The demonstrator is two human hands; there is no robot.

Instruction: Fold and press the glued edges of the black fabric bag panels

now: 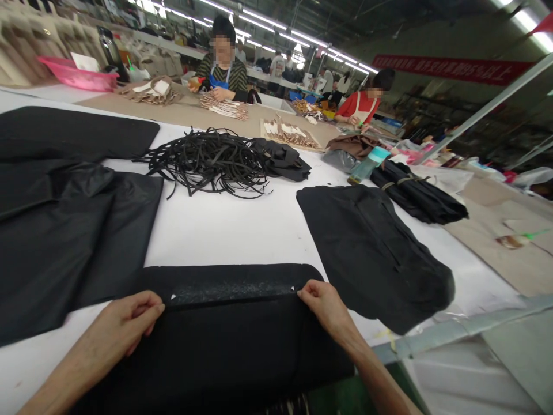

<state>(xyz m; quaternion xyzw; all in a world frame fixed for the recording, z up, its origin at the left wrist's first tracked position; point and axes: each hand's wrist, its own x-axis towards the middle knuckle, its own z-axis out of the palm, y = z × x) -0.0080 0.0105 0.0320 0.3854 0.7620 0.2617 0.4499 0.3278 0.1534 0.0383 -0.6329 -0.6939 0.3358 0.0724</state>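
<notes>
A black leather-like panel [233,346] lies in front of me and hangs over the table's near edge. Along its far side runs a shiny, glue-like band [233,289] with a small white mark near each end. My left hand [137,317] pinches a folded edge of the panel beside the left mark. At the right mark, my right hand [323,302] pinches the same edge between thumb and fingertips. The edge stretches between both hands, just below the shiny band.
Black pieces [52,230] are stacked at left, and another black panel [371,248] lies at right. Thin black strips [211,161] form a tangled heap behind. A bottle [369,164] and a tied black bundle [419,190] sit back right. Two co-workers sit across the table.
</notes>
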